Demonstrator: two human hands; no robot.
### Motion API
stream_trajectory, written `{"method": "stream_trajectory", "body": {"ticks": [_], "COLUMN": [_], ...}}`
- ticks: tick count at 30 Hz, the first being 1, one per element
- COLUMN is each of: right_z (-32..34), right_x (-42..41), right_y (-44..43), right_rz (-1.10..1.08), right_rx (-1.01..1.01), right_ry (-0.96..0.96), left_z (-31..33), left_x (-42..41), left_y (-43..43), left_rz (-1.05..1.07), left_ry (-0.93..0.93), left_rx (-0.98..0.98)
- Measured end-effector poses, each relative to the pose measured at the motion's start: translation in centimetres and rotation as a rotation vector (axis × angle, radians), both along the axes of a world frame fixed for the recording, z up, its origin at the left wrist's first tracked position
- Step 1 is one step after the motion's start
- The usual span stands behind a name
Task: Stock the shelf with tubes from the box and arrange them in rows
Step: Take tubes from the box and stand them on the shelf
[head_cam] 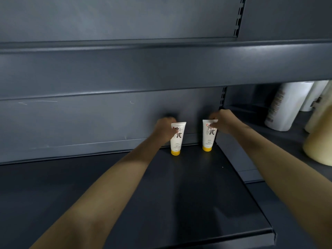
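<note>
Two white tubes with yellow caps stand upright, cap down, at the rear of a dark shelf (179, 194), close to its right end and just in front of the grey back panel (89, 123). The left tube (177, 141) and the right tube (208, 139) are near each other with a clear gap between them, their black lettering facing forward.

The left hand (164, 130) reaches in from the left and grips the upper half of the left tube, its fingers curled round the tube's left side. The right hand (224, 123) comes in from the right and pinches the flat crimped top of the right tube, sitting above and to the right of it. Both forearms stretch across the shelf toward the tubes.

An upper shelf (161, 69) overhangs the scene. In the neighbouring bay to the right stand white bottles (285, 108) and a blurred cream-coloured container (319, 141).
</note>
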State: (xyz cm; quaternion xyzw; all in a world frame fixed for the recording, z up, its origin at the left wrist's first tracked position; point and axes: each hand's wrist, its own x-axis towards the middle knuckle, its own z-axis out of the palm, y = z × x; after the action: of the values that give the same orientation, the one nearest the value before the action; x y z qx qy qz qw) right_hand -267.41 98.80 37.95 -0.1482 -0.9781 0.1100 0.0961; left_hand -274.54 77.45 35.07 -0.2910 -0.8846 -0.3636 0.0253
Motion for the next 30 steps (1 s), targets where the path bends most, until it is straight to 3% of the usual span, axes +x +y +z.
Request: {"method": "stream_trajectory", "body": {"ticks": [30], "right_z": [0.1], "right_x": [-2.0], "right_y": [-0.8], "right_rz": [0.040], "right_rx": [-0.035], "right_ry": [0.049], "left_z": [0.8], "left_x": [-1.9], "left_y": [-1.2], "left_rz": [0.094], "left_ry": [0.101], "left_rx": [-0.130]}}
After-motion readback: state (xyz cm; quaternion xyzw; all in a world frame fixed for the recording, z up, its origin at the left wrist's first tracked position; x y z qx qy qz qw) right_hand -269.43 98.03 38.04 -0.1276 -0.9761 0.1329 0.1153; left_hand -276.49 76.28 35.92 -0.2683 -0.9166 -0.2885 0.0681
